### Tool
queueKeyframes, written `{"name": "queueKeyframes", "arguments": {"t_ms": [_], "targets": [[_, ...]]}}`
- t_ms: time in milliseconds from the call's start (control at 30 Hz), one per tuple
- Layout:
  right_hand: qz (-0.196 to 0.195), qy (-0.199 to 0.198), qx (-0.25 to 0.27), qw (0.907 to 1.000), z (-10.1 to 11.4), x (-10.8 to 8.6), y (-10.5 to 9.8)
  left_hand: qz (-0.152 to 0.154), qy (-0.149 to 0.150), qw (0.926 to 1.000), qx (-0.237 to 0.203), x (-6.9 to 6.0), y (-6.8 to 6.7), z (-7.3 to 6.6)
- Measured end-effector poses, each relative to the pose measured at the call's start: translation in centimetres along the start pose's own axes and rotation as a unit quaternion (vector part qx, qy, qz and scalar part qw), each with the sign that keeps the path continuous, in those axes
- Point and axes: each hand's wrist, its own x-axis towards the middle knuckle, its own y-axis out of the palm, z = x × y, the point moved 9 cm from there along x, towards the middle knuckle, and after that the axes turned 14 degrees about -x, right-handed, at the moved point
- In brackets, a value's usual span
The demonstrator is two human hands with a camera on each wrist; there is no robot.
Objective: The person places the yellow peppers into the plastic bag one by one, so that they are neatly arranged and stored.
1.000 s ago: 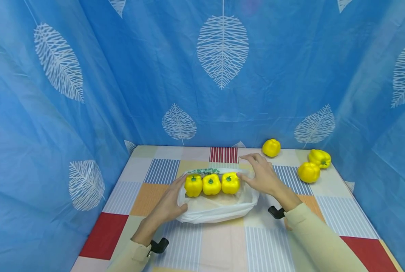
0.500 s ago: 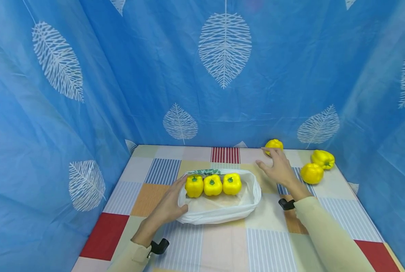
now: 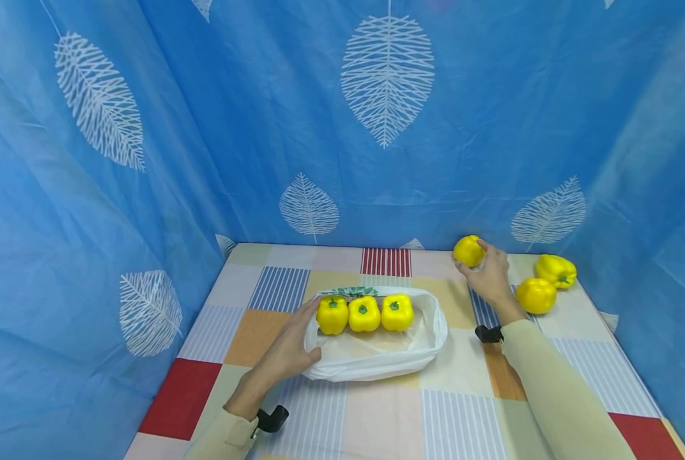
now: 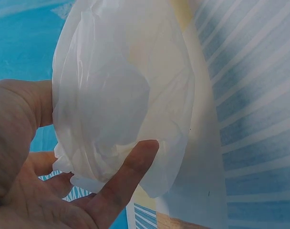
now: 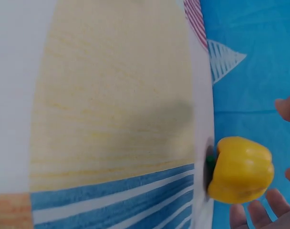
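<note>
A white plastic bag (image 3: 371, 369) lies mouth-up on the table, with three yellow bell peppers inside: left (image 3: 332, 317), middle (image 3: 364, 315) and right (image 3: 397, 314). My left hand (image 3: 289, 345) holds the bag's left end; in the left wrist view the thumb (image 4: 130, 174) lies across the plastic and other fingers pass behind it. My right hand (image 3: 490, 275) reaches about another yellow bell pepper (image 3: 468, 251) at the table's back edge. In the right wrist view, that pepper (image 5: 243, 169) lies near spread fingertips, with the thumb apart from it.
Two more yellow bell peppers, one nearer (image 3: 536, 296) and one farther back (image 3: 556, 271), lie right of my right hand. A checked cloth (image 3: 377, 415) covers the table. Blue curtains (image 3: 250, 128) with white leaf prints close off the back and sides.
My right hand has moved from the bag's right side, back and to the right, to the pepper at the back edge. My left hand has stayed at the bag.
</note>
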Motion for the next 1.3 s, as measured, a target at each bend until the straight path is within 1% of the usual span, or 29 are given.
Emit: {"name": "queueKeyframes", "arguments": {"t_ms": [100,300,400,600,800,900,1100,1300], "targets": [[-0.002,0.023,0.017,0.9996,-0.9,0.7,0.3,0.0,-0.002,1.0,0.001,0.0,-0.1,0.1],[-0.005,0.053,0.041,0.9977,-2.4,1.9,0.9,-0.001,-0.011,0.9999,0.003,0.1,0.0,0.3],[-0.004,0.069,0.06,0.9958,-3.1,2.4,1.1,-0.004,-0.006,1.0,0.001,0.1,0.0,0.3],[0.006,0.087,0.088,0.9923,-3.3,2.8,1.4,-0.005,-0.003,1.0,0.002,-0.2,0.1,0.1],[0.013,0.106,0.095,0.9897,-3.2,3.0,2.3,-0.006,-0.008,0.9999,0.003,-0.3,-0.1,0.3],[0.014,0.116,0.098,0.9883,-3.5,2.9,2.5,-0.003,-0.007,1.0,0.004,-0.3,0.0,0.3],[0.02,0.117,0.087,0.9891,-4.0,3.0,3.1,0.0,0.001,1.0,-0.002,-0.3,0.1,0.2],[0.014,0.128,0.086,0.9879,-4.1,3.2,3.4,-0.002,-0.002,1.0,-0.002,-0.3,0.0,0.2]]}}
